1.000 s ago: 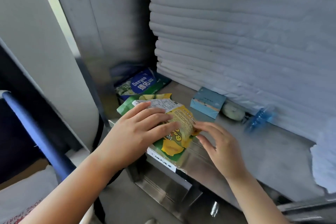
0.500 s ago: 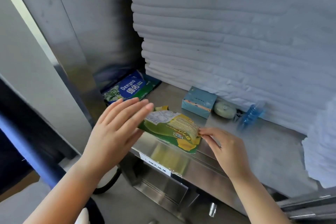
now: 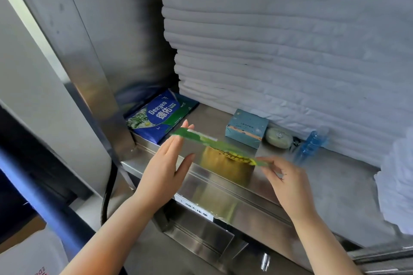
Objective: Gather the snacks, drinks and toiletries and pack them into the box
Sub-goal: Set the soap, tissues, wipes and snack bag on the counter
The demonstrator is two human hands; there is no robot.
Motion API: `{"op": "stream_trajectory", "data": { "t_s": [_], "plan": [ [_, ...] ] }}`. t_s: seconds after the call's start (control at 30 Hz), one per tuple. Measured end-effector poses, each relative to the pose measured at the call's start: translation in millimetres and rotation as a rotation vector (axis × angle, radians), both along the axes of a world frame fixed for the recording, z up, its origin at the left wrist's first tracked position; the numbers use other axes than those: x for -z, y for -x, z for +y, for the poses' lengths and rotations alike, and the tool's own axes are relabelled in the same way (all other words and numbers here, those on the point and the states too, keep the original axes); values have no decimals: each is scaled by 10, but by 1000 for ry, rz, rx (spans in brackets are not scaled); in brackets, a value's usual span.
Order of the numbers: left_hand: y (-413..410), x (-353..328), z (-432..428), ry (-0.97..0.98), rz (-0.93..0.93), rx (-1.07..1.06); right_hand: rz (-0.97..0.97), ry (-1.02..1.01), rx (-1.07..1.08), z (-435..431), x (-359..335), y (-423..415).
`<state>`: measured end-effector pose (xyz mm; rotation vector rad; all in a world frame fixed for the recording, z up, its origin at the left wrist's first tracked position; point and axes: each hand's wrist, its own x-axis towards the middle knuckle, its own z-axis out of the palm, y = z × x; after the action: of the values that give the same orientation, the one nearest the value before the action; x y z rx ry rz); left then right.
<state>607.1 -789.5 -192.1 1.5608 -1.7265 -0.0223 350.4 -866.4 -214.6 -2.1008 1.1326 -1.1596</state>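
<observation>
Above the front edge of a steel shelf (image 3: 335, 185), a person holds a green snack packet (image 3: 214, 144) edge-on between two bare hands.

The right hand (image 3: 288, 183) pinches the packet's right end between thumb and fingertips. The left hand (image 3: 165, 167), fingers straight and together, lies against its left end. The packet hangs clear of the shelf, its yellow reflection in the metal below. A blue pack of wipes (image 3: 161, 118) lies in the shelf's back left corner. Further along the shelf's back are a teal box (image 3: 245, 128), a pale round soap (image 3: 279, 140) just beside it and a blurred blue bottle (image 3: 310, 146), before a tall stack of folded white linen (image 3: 279, 40).
</observation>
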Motion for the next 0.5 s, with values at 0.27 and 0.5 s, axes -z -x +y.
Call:
{"op": "stream_trajectory", "data": {
  "t_s": [0.27, 0.5],
  "plan": [
    [88, -23, -161, 11, -17, 59, -201, -257, 36, -215, -31, -143],
    [129, 108, -225, -33, -47, 85, -178, -166, 95, -157, -57, -222]
  ]
}}
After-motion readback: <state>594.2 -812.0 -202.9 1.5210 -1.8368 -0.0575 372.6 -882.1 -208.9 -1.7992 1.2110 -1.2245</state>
